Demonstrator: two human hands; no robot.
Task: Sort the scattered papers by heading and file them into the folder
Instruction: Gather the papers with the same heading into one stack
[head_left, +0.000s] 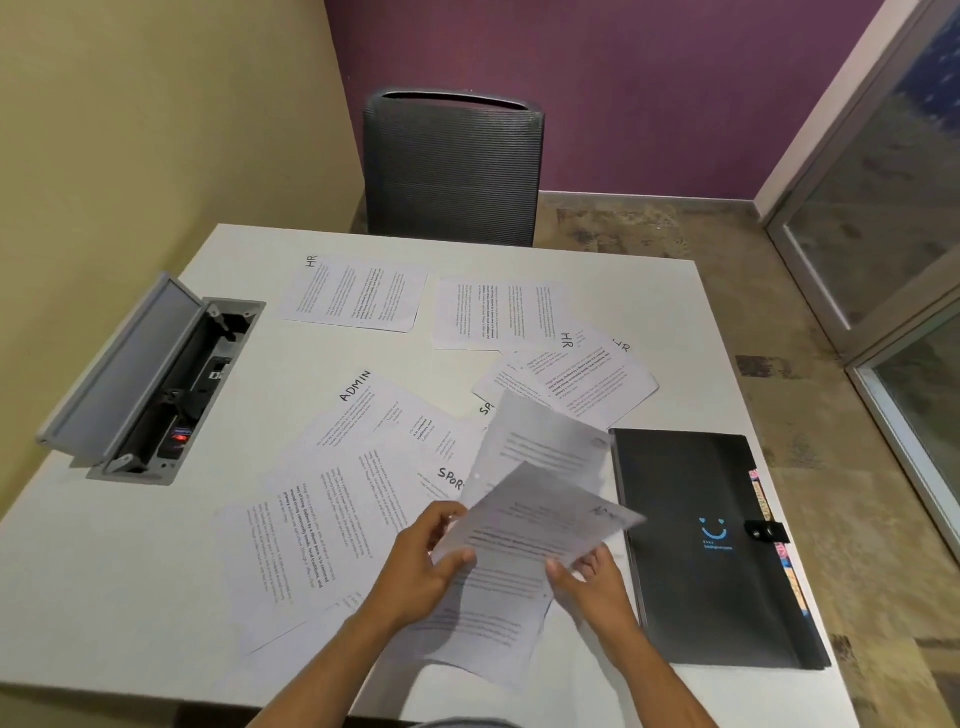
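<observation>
Both hands, left (423, 564) and right (592, 582), kept a pinching grip on raised sheets (535, 519) just left of the closed black folder (691, 545) (headed pages littered the surface (130, 597)).

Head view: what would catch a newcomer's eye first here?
Both hands, left hand and right hand, hold lifted sheets above the white table near its front edge. Printed papers headed HR, ADMIN and SPORT lie scattered beyond them, and a closed black folder lies at the right.
</observation>
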